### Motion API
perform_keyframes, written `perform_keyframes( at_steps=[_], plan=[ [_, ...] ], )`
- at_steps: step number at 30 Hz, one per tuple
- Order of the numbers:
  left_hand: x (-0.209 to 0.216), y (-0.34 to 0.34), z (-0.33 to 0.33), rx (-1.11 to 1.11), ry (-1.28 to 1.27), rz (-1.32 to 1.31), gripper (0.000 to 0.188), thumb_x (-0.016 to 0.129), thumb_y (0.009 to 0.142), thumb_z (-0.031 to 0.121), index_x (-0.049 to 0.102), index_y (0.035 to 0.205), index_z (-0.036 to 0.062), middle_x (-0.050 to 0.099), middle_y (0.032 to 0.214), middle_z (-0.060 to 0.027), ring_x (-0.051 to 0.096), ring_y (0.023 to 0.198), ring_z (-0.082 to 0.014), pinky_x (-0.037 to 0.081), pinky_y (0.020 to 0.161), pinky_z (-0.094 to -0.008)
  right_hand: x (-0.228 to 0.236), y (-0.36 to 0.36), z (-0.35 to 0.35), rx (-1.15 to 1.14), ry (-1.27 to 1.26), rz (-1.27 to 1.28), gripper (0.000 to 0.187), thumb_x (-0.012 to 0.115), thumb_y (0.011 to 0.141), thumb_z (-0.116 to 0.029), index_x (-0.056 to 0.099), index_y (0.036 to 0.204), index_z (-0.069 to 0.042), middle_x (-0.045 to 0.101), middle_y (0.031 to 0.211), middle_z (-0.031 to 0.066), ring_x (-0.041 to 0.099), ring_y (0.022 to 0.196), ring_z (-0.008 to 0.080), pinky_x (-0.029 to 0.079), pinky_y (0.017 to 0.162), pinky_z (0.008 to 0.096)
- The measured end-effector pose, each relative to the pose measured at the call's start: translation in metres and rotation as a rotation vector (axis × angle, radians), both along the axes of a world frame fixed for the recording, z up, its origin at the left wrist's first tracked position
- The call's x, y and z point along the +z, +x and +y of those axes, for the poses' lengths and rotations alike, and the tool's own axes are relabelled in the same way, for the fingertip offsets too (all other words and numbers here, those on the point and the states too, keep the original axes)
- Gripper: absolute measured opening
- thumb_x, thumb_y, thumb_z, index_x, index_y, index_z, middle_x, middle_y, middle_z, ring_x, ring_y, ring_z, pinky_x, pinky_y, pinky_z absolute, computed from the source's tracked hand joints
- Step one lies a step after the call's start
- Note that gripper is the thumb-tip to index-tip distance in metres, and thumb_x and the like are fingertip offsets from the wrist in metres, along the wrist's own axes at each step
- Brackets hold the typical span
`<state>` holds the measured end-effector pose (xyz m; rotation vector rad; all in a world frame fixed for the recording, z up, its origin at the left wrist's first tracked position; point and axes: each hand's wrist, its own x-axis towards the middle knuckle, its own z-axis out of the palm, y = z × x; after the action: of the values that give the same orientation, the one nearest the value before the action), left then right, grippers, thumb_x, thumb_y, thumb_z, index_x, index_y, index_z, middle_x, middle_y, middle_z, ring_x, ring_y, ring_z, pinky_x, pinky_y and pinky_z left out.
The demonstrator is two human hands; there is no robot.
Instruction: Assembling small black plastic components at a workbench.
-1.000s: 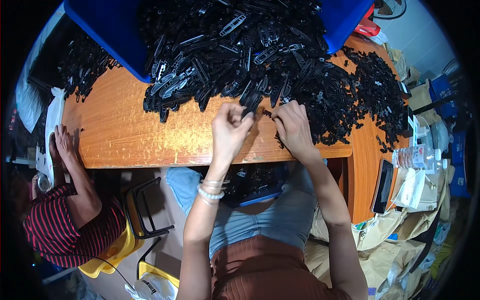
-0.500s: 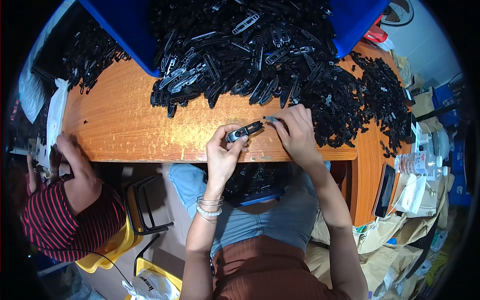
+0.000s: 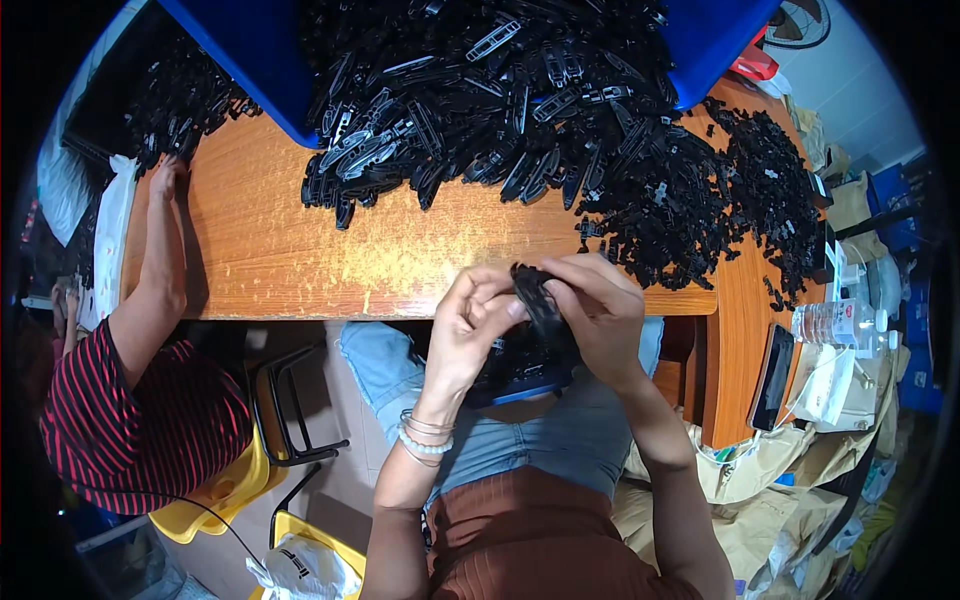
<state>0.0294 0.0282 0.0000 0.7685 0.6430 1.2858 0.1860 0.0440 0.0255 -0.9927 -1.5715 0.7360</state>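
Observation:
A long black plastic part (image 3: pixel 541 312) is held between my two hands, just off the table's front edge and above my lap. Its lower end hangs tilted and slightly smeared by motion. My left hand (image 3: pixel 474 318) pinches it from the left with thumb and fingertips. From the other side, my right hand (image 3: pixel 603 315) closes on its upper end with thumb and bent fingers. Any small piece inside the right fingers is hidden. Beyond my hands lies a heap of similar long black plastic parts (image 3: pixel 400 140), spilling out of a blue bin (image 3: pixel 255 65).
Small black pieces (image 3: pixel 690 220) cover the right of the wooden table (image 3: pixel 250 240). A clear plastic bottle (image 3: pixel 828 325) and a phone (image 3: pixel 772 378) lie at the right. On the left, a co-worker in a striped shirt (image 3: pixel 150 410) reaches to another black heap (image 3: pixel 185 105).
Both hands came together and drew back toward me, with the long part turned to point downward. The small grey piece in my right fingers is hidden now. The co-worker's arm reached farther forward.

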Motion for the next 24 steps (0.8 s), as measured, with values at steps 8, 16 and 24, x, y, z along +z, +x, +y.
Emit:
perform_keyframes(
  at_steps=[8,16,24],
  plan=[
    [0.008,-0.004,-0.005,-0.067,0.001,0.213,0.029,0.06,0.082,-0.013,0.051,0.108,-0.0062,0.066,0.095,-0.0149,0.068,0.086,-0.0205,0.056,0.077,-0.0254,0.012,0.017,-0.008,0.078,0.138,-0.281,0.018,0.065,0.074,0.009,0.068,0.09,0.0,0.063,0.086,0.0076,0.057,0.08,0.0215,0.045,0.07,0.0298],
    [0.01,0.001,-0.006,-0.027,-0.066,0.258,0.021,0.064,0.081,-0.009,0.054,0.098,-0.0033,0.065,0.087,-0.0092,0.067,0.078,-0.0143,0.054,0.069,-0.0212,0.001,0.024,-0.014,0.087,0.312,-0.465,0.023,0.066,0.074,0.005,0.067,0.096,-0.004,0.061,0.089,0.005,0.056,0.081,0.02,0.044,0.07,0.0295],
    [0.018,-0.005,-0.004,-0.139,0.121,0.633,0.013,0.065,0.079,-0.007,0.06,0.091,-0.0035,0.064,0.089,-0.0088,0.064,0.069,-0.0122,0.053,0.065,-0.0224,-0.018,0.033,-0.035,0.142,-0.408,-0.084,0.02,0.065,0.084,-0.005,0.065,0.104,0.0,0.054,0.069,-0.0013,0.046,0.061,0.0052,0.036,0.055,0.0211]
  ],
)
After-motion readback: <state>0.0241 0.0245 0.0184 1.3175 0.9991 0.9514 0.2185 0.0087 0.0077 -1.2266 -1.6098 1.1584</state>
